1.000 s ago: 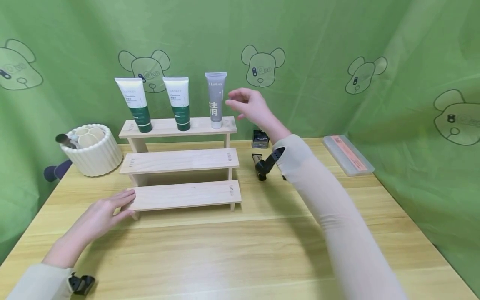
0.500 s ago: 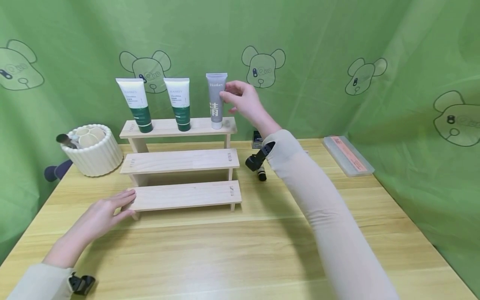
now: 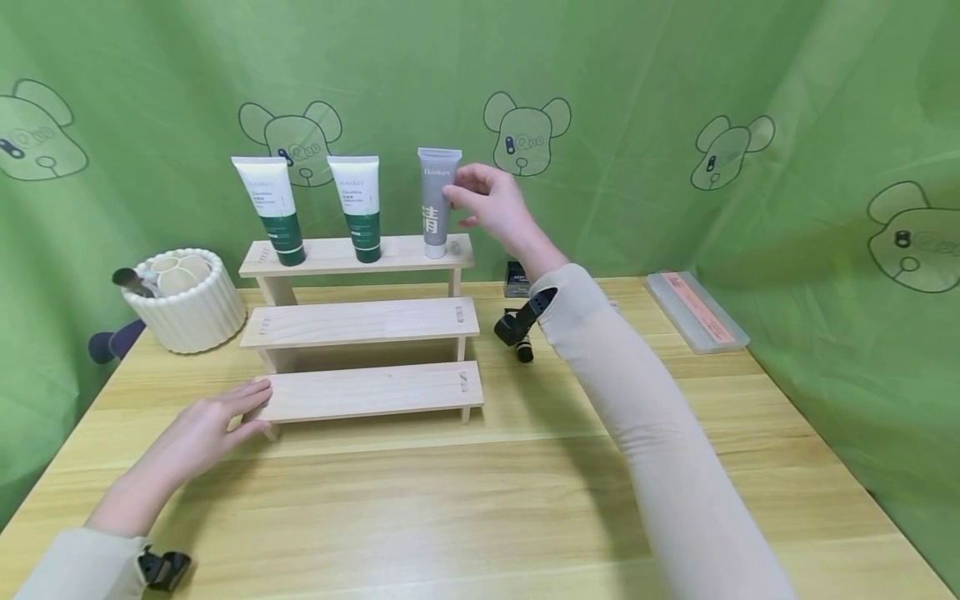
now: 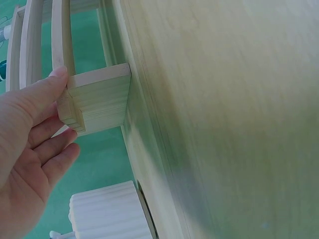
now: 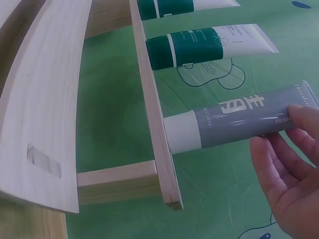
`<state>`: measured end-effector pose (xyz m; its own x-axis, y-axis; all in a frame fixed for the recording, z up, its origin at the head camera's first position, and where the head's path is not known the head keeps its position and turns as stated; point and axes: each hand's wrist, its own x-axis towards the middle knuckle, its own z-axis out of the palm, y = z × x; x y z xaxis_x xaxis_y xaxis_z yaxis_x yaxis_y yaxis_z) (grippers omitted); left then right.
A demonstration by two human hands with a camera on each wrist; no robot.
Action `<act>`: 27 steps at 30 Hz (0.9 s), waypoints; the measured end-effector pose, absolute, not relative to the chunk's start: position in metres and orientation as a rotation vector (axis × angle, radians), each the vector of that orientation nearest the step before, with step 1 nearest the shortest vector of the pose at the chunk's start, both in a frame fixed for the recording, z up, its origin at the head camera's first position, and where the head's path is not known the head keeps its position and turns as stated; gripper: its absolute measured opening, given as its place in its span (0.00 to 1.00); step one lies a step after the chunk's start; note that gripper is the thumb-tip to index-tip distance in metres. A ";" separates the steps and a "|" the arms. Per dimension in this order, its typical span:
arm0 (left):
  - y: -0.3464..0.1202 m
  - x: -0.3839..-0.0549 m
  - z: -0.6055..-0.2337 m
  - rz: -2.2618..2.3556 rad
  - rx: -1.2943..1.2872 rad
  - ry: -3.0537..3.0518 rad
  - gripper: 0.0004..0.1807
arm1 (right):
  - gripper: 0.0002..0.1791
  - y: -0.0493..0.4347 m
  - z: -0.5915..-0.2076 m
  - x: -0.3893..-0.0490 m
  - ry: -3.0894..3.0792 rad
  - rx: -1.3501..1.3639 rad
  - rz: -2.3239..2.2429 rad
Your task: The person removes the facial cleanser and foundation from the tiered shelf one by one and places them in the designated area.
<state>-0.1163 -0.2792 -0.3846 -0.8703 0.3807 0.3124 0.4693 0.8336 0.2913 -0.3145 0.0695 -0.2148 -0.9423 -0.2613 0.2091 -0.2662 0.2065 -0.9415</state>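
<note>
A three-step wooden display stand (image 3: 367, 321) is on the table. On its top step a grey squeeze tube (image 3: 437, 196) with a white cap stands cap down at the right end. My right hand (image 3: 491, 200) pinches the tube's upper right side, thumb in front and fingers behind, as the right wrist view shows. Two white-and-green squeeze tubes (image 3: 357, 204) (image 3: 272, 208) stand cap down further left on that step. My left hand (image 3: 206, 429) grips the left end of the lowest step, its thumb (image 4: 47, 89) lying on the wood's edge in the left wrist view.
A white ribbed holder (image 3: 183, 308) with a makeup brush (image 3: 131, 281) stands left of the stand. Behind the right forearm are a small dark box (image 3: 515, 280) and a small dark-capped tube (image 3: 524, 348). A flat clear case (image 3: 696, 311) lies at the right, before green curtains.
My right hand has moved left to the grey tube and taken hold of it. Since half a second ago the tube has shifted slightly right. My left hand has stayed in place.
</note>
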 end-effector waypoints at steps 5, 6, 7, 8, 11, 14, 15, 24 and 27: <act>-0.279 -0.117 -0.384 -0.532 -0.643 -2.781 0.26 | 0.17 0.079 -0.217 -0.310 -2.362 0.550 1.949; -0.279 -0.117 -0.384 -0.531 -0.643 -2.780 0.26 | 0.17 0.081 -0.217 -0.309 -2.340 0.551 1.965; -0.279 -0.117 -0.384 -0.531 -0.644 -2.780 0.26 | 0.17 0.084 -0.217 -0.308 -2.320 0.547 1.982; -0.279 -0.117 -0.384 -0.531 -0.644 -2.779 0.26 | 0.18 0.087 -0.218 -0.306 -2.301 0.541 1.999; -0.280 -0.117 -0.385 -0.523 -0.650 -2.775 0.26 | 0.18 0.098 -0.218 -0.300 -2.248 0.520 2.041; -0.279 -0.117 -0.384 -0.523 -0.648 -2.780 0.26 | 0.18 0.111 -0.219 -0.291 -2.217 0.504 2.061; -0.279 -0.116 -0.384 -0.520 -0.648 -2.780 0.26 | 0.18 0.116 -0.220 -0.288 -2.212 0.499 2.069; -0.279 -0.116 -0.385 -0.531 -0.650 -2.779 0.26 | 0.14 0.155 -0.243 -0.261 -2.335 0.472 1.984; -0.279 -0.116 -0.384 -0.524 -0.645 -2.783 0.26 | 0.13 0.164 -0.258 -0.255 -2.411 0.482 1.963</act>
<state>-0.1156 -0.2788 -0.3843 -0.8749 0.3771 0.3039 0.4618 0.8387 0.2888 -0.2545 0.1642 -0.2582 -0.9530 -0.2379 0.1879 -0.2322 0.1745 -0.9569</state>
